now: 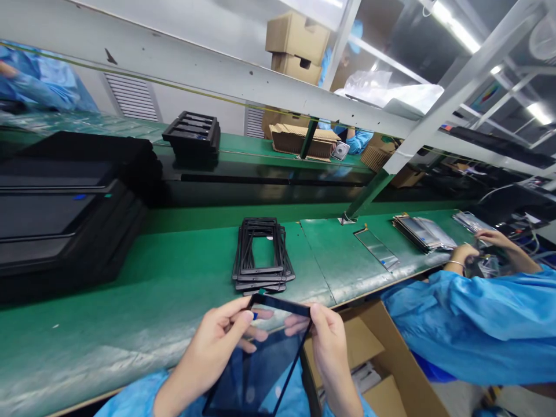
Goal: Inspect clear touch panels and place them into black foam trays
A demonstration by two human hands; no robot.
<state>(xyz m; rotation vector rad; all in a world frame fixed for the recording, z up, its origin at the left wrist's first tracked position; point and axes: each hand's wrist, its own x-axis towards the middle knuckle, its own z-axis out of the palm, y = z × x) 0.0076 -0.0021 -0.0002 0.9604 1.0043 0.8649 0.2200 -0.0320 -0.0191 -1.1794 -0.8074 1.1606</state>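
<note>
Head view — left fingers (240,328) and right fingers (320,319) pinch a dark-framed panel (266,362).

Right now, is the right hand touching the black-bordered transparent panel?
Touching: in the head view, the right hand pinches the panel at its upper right corner, thumb on top.

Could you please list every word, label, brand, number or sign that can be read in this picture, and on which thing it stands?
None: no text is readable.
The panel between the left hand and right hand: its blue tab shows no lettering I can make out.
Cardboard boxes at the top: no legible lettering.
Colored patch at upper right: too small and blurred to read.
</note>
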